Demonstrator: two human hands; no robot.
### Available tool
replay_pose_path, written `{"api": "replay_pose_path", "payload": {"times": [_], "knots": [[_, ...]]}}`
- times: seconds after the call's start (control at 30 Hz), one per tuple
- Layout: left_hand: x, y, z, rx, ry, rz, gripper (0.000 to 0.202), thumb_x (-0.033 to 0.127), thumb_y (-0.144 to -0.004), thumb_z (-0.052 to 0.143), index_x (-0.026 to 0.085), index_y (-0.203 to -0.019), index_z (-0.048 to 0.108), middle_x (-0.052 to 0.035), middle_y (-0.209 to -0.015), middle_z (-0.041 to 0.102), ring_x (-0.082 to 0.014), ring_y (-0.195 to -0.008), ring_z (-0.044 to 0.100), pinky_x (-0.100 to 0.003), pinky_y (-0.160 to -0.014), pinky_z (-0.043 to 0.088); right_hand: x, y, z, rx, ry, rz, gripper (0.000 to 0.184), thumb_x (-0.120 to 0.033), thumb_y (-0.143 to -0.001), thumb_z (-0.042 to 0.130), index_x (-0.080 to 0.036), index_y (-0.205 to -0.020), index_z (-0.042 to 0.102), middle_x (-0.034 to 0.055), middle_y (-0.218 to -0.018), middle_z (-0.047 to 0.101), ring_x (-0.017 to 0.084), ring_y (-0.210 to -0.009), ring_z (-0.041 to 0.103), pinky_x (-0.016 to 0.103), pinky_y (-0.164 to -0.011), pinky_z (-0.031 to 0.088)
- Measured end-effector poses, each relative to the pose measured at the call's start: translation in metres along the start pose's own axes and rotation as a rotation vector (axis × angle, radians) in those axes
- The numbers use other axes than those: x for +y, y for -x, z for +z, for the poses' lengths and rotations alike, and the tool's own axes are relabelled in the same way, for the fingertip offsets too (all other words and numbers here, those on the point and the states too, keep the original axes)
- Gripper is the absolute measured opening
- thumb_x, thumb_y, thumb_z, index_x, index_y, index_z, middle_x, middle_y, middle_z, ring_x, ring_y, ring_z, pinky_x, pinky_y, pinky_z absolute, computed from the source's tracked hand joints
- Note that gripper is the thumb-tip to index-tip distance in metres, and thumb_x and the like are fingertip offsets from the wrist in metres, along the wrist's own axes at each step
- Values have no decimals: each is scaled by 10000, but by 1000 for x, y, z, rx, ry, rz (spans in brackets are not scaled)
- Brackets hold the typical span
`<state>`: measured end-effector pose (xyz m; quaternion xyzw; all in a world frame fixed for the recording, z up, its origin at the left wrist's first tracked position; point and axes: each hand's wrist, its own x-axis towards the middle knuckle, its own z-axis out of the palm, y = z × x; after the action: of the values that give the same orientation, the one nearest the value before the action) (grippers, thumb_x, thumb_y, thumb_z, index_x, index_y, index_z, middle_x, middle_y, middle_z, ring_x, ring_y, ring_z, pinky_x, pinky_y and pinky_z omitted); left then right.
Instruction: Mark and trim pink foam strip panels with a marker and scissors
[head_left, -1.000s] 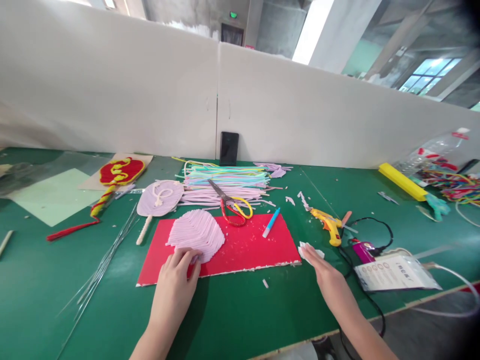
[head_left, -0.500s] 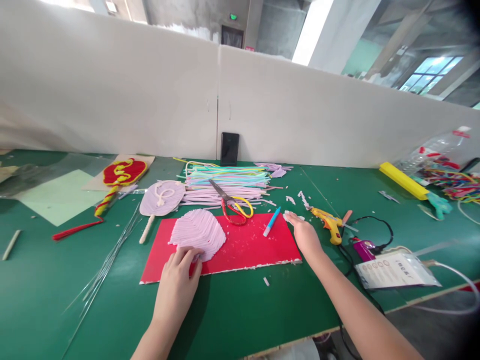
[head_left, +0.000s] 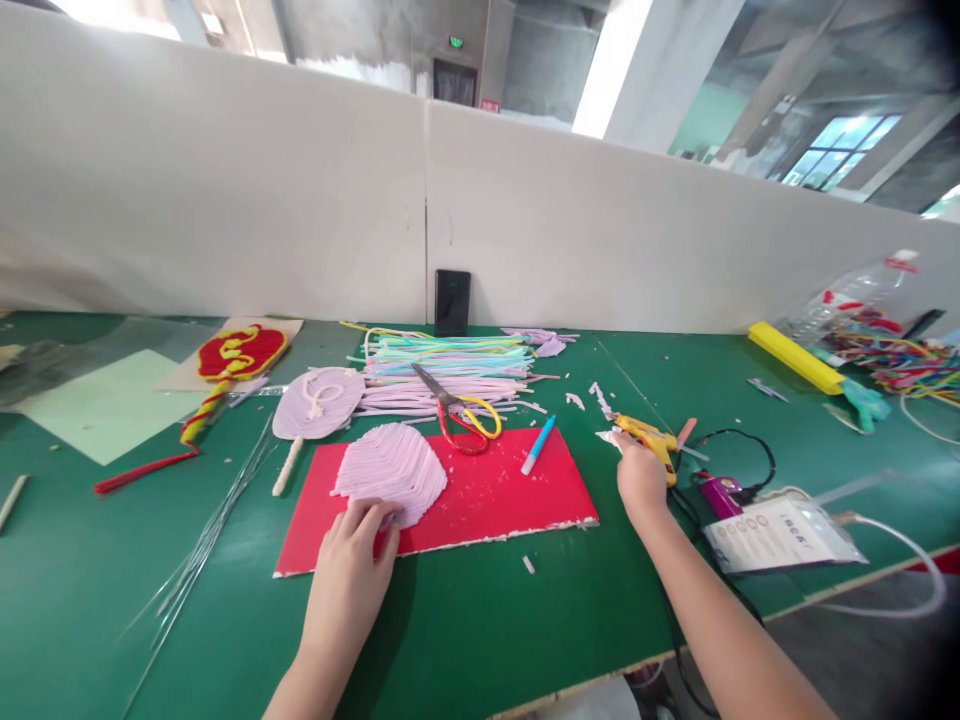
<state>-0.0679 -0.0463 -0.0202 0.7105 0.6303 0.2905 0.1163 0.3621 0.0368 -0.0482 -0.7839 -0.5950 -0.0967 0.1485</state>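
My left hand (head_left: pixel 356 550) pinches the lower edge of a lilac leaf-shaped panel (head_left: pixel 390 465) of chenille stems, which lies on a red board (head_left: pixel 495 490). Beyond the board's right edge, my right hand (head_left: pixel 641 478) has its fingers closed at a crumpled white scrap (head_left: pixel 611 436), beside the yellow hot glue gun (head_left: pixel 651 436). Its fingertips are partly hidden. A blue pen-like tool (head_left: pixel 538 445) rests on the board. Scissors (head_left: pixel 457 410) with red and yellow handles lie open across the board's back edge and a pile of pastel chenille stems (head_left: pixel 450 355).
To the left lie a lilac round fan (head_left: pixel 319 400), a red and yellow fan (head_left: pixel 241 355), thin wires (head_left: pixel 217 530) and pale green paper (head_left: pixel 105 405). A black phone (head_left: pixel 452 302) leans on the partition. At right are a purple device (head_left: pixel 720 496), a white packet (head_left: pixel 784 537) and a plastic bottle (head_left: pixel 855 295).
My right hand has moved right, from the board's edge to the glue gun, and the white scrap has moved with it. My left hand stays on the lilac panel.
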Motion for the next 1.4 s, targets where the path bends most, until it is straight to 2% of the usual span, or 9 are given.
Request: {"api": "replay_pose_path", "payload": {"times": [0.27,0.43,0.57,0.63,0.7,0.83,0.97,1.17,1.4], "knots": [[1,-1,-2,0,3,7,211,276,-922,423,217,-977,618,-77,-1025,623,-254,-907,596,-410,-836,477,-20,29,-20,-28,-123,-167,428,-73,-906,364,-186,-1146,699,104,-1010,752,225,-843,725,309,-770,561],[2,-1,-2,-15,15,2,213,284,-922,427,212,-975,621,-77,-1021,623,-251,-890,598,-414,-830,480,-18,46,-33,26,-253,-263,336,-249,-946,408,-190,-1078,711,135,-1262,607,234,-1071,650,351,-932,527],[3,0,-3,-24,8,-7,215,284,-926,425,210,-979,620,-72,-1020,619,-247,-886,604,-407,-816,483,14,27,-47,152,-64,-52,364,-231,-937,378,-112,-1099,681,196,-1147,594,278,-1063,616,398,-939,500],[3,0,-3,-17,0,-10,215,285,-931,423,212,-977,619,-69,-1018,617,-248,-888,605,-407,-818,480,29,13,-49,90,82,94,366,-211,-897,435,-45,-1151,639,224,-1052,619,310,-1009,621,413,-885,507],[3,0,-3,-14,-3,-9,211,283,-932,424,212,-975,618,-68,-1018,617,-250,-889,603,-410,-823,477,40,-1,-47,24,134,153,346,-244,-858,512,-3,-1051,670,233,-906,648,328,-902,643,415,-805,519],[4,0,-4,-15,10,-4,203,270,-922,431,210,-961,621,-72,-1007,621,-249,-876,603,-407,-810,478,49,-23,-39,-165,181,232,203,-250,-783,610,-102,-679,703,115,-537,605,273,-619,655,341,-615,502],[5,-1,-4,-10,18,-2,209,266,-918,429,208,-956,626,-74,-1000,626,-252,-877,607,-403,-798,481,53,-31,-39,-294,169,252,144,-217,-675,690,-166,-544,659,57,-466,590,240,-531,644,288,-519,453],[7,0,-5,-9,17,-12,208,272,-914,431,213,-960,626,-75,-1003,625,-252,-865,606,-400,-795,482,54,-19,-57,-249,101,267,170,-241,-746,607,-159,-630,701,99,-608,696,252,-652,692,283,-568,455],[7,0,-6,-18,23,-11,220,278,-913,426,203,-964,626,-82,-1008,624,-266,-888,603,-420,-816,481,40,-10,-86,-189,-61,265,283,-313,-809,567,-115,-936,725,120,-839,763,197,-559,683,271,-566,497]]}}
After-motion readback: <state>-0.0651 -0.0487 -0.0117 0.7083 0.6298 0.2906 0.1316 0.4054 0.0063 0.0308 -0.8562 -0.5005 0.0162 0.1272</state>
